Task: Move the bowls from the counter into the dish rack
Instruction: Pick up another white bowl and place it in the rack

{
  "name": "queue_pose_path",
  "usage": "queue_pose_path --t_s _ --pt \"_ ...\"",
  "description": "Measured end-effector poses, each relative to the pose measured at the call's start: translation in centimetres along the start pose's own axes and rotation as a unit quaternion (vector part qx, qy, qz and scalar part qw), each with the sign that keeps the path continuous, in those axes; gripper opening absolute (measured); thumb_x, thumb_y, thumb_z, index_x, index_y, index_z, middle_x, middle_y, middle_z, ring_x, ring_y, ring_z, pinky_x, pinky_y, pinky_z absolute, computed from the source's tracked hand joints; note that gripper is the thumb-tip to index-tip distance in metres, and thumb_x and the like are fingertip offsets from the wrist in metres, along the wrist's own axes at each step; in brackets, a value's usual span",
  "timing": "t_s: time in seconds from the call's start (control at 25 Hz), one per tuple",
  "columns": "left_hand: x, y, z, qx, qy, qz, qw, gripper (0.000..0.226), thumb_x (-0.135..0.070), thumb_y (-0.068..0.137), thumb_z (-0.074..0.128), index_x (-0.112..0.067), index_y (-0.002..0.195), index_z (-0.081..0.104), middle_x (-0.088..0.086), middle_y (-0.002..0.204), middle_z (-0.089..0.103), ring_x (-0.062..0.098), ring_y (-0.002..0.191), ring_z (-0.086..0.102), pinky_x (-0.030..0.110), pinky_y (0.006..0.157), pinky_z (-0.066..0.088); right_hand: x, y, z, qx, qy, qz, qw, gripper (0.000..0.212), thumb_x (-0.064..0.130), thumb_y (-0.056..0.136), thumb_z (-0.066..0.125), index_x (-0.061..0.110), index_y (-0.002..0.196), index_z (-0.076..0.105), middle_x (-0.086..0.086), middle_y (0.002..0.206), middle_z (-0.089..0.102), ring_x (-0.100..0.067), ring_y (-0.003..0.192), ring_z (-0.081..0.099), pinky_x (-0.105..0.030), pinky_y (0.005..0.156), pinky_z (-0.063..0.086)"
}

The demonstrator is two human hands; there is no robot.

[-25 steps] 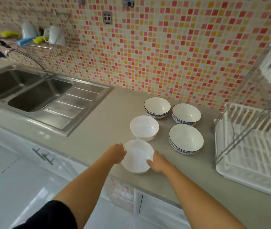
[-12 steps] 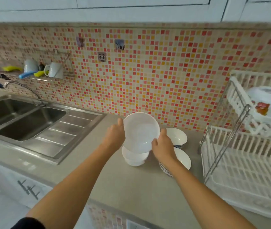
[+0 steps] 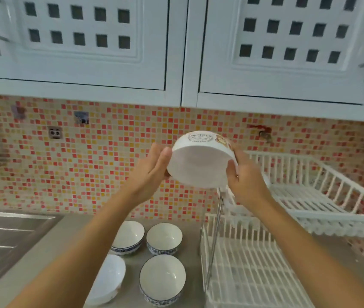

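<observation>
Both my hands hold a plain white bowl [image 3: 198, 165] in the air, tilted so its open mouth faces me and its printed base points up. My left hand [image 3: 152, 167] presses its left side and my right hand [image 3: 243, 176] grips its right rim. The bowl hangs just left of the upper tier [image 3: 323, 196] of the white two-tier dish rack. On the counter [image 3: 49, 263] below stand three blue-patterned bowls [image 3: 129, 237] [image 3: 164, 238] [image 3: 162, 280] and a plain white bowl [image 3: 109, 278], partly hidden by my left forearm.
The rack's lower tier [image 3: 250, 274] sits on the counter at the right, held by a metal frame [image 3: 215, 238]. A steel sink drainboard [image 3: 5, 236] lies at the left. White wall cabinets [image 3: 176, 47] hang overhead above the mosaic tile wall.
Both hands have lifted the white bowl from the counter's front edge up and to the right, tipping its mouth toward me. The view has tilted upward.
</observation>
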State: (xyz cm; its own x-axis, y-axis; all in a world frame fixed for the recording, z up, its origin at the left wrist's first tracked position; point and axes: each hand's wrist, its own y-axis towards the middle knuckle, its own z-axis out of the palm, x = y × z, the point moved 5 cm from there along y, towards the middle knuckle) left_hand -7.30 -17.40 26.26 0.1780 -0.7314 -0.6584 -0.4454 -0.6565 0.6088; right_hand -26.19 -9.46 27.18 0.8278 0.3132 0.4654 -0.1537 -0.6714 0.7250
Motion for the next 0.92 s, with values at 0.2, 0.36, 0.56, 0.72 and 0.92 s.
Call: queue_pose_path --t_s 0.2,0.36,0.56,0.72,0.92 --pt "-4.5 5.5 6.6 0.091 -0.016 0.038 0.995 0.057 -0.064 0.088 0.022 -0.032 0.134 0.035 -0.007 0.106 0.060 0.018 0.096 0.063 0.036 0.082 0.057 -5.1 2.1 -6.8 0.012 -0.097 -0.055 0.994 0.059 0.012 0.094 0.050 0.020 0.147 0.023 -0.008 0.142 0.042 -0.026 0.122 0.048 -0.038 0.098 0.043" --pt "-5.6 9.0 11.5 0.125 0.032 0.073 0.989 0.049 -0.049 0.094 0.036 -0.029 0.139 0.034 -0.006 0.111 0.056 0.014 0.093 0.060 0.018 0.070 0.050 -9.9 2.5 -8.8 0.154 0.007 0.016 0.988 0.107 0.076 0.061 0.058 0.038 0.146 0.005 0.014 0.149 0.027 -0.005 0.133 0.036 -0.028 0.103 0.042" --pt "-2.6 12.0 15.1 0.184 0.016 0.038 0.982 0.054 -0.053 0.085 0.052 -0.032 0.133 0.037 -0.005 0.127 0.051 0.019 0.106 0.061 0.037 0.085 0.056 -14.5 3.8 -8.8 0.188 0.069 0.087 0.976 0.096 0.065 0.068 0.061 0.034 0.146 0.014 0.009 0.143 0.039 -0.009 0.125 0.048 -0.028 0.094 0.050" --pt "0.1 13.4 17.2 0.254 0.090 0.002 0.963 0.062 -0.046 0.076 0.071 -0.034 0.128 0.040 -0.001 0.132 0.050 0.021 0.111 0.058 0.042 0.091 0.055 -17.9 4.3 -7.5 0.220 0.004 0.095 0.971 0.099 0.061 0.057 0.076 0.038 0.139 0.026 0.006 0.138 0.037 -0.019 0.123 0.047 -0.048 0.099 0.047" --pt "1.8 13.7 19.2 0.295 0.207 -0.025 0.933 0.061 -0.048 0.073 0.073 -0.032 0.122 0.039 0.005 0.124 0.052 0.024 0.104 0.055 0.038 0.087 0.052 -20.7 4.3 -4.7 0.288 -0.081 0.091 0.950 0.107 0.053 0.061 0.080 0.030 0.145 0.017 0.011 0.143 0.024 -0.015 0.131 0.033 -0.042 0.110 0.036"
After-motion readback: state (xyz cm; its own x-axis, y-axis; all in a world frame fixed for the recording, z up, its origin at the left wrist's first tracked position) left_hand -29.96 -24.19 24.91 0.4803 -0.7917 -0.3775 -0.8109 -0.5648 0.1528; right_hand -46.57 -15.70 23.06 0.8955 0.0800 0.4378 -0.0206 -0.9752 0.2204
